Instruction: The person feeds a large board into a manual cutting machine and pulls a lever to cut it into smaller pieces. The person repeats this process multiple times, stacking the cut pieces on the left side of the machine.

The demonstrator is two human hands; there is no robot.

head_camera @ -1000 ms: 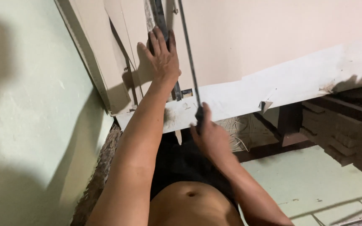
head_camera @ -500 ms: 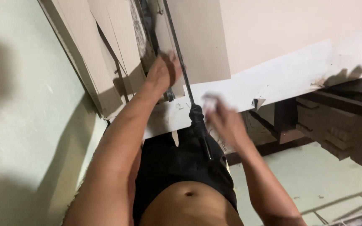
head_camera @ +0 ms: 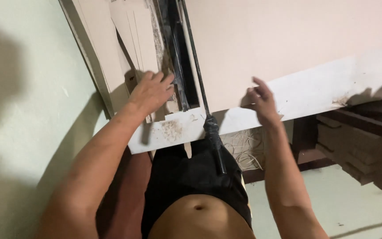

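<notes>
1. Two hands are up at the work: my left hand (head_camera: pixel 152 92) lies flat, fingers spread, on the pale board stack (head_camera: pixel 131 31) just beside the dark gap, gripping nothing
2. My right hand (head_camera: pixel 261 101) hangs in the air near the white front edge (head_camera: pixel 288 95) of the big panel (head_camera: pixel 288 40), fingers loosely curled and half open, with nothing in it
3. The long metal rod (head_camera: pixel 194 57) runs up the dark slot (head_camera: pixel 177 53) between the stack and the panel; its black-wrapped handle (head_camera: pixel 214 141) hangs below the edge, between my hands, and neither hand touches it
4. I judge this a steadying step: the left palm braces the boards, the right sits close to the handle
5. A next move would call for a firm close of the right hand round that handle and steady pressure from the left, since the rod sits tight in a narrow gap
6. The panel face is smooth, matt and pinkish; the edge strip is white, chipped and smeared with brown dust
7. The boards are thin, flat sheets with raw, flaking edges; the rod is slim, round and dark; the wall (head_camera: pixel 23 88) on my left is pale green and plain
</notes>
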